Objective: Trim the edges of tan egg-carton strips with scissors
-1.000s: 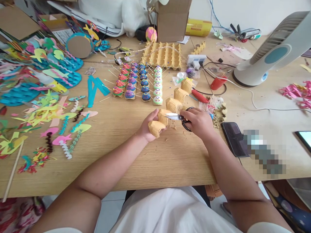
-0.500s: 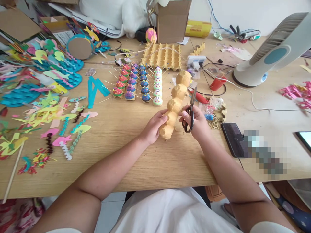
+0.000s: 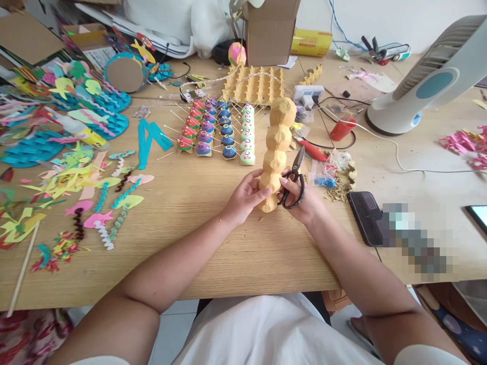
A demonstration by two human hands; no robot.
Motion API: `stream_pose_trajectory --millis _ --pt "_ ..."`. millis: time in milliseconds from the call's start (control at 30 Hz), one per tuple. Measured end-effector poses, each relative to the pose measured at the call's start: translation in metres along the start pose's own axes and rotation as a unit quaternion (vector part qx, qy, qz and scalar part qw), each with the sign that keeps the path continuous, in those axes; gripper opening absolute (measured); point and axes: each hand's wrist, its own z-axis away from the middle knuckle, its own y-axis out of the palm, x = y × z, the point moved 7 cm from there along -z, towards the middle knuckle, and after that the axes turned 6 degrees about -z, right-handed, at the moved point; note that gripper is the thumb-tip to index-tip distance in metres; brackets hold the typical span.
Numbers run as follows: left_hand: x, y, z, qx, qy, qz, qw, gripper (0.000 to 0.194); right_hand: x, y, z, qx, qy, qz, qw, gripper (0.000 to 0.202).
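Observation:
A strip of yellow egg-carton cups (image 3: pixel 276 138) is held up over the table, its far end tilted away from me. My left hand (image 3: pixel 245 198) grips its near end, with the thumb on top of the cups. My right hand (image 3: pixel 300 200) holds black-handled scissors (image 3: pixel 296 177), blades pointing away, and its fingers also touch the strip's right side. Beyond the hands stand painted cup strips: a red and green one (image 3: pixel 189 131), a purple one (image 3: pixel 206 133), a dark blue one (image 3: pixel 227 133) and a white one (image 3: pixel 247 136).
An uncut yellow egg tray (image 3: pixel 254 85) lies at the back. To the right are a fan (image 3: pixel 422 86), a red cup (image 3: pixel 340 130), carton scraps (image 3: pixel 342 185) and a phone (image 3: pixel 366 218). Paper cutouts (image 3: pixel 68 167) cover the left side, near blue strips (image 3: pixel 143 147).
The carton strip has turned more upright and its near end has shifted slightly right. The scissors have rotated and moved a little left, closer against the strip.

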Motion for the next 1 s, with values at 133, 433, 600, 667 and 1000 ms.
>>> stream_pose_trajectory --millis 133,433,600,667,1000 --pt "0.002 -0.002 0.000 -0.006 -0.029 0.043 0.999 0.050 0.007 0.000 -0.001 0.001 -0.012 -0.017 1.000 0.046" --pt "0.003 -0.006 -0.001 -0.038 -0.056 0.068 0.995 0.032 0.016 -0.001 -0.001 0.026 0.014 -0.130 0.991 0.037" --pt "-0.001 -0.001 0.001 -0.012 -0.045 0.064 0.997 0.039 0.009 0.006 0.002 0.071 0.060 -0.124 0.988 0.039" --pt "-0.003 0.001 0.002 -0.003 -0.043 0.062 0.997 0.040 0.005 0.009 0.004 0.089 0.074 -0.117 0.986 0.042" --pt "-0.008 0.004 0.004 0.000 -0.041 0.047 0.998 0.042 0.000 0.005 0.000 0.100 0.055 -0.079 0.990 0.037"
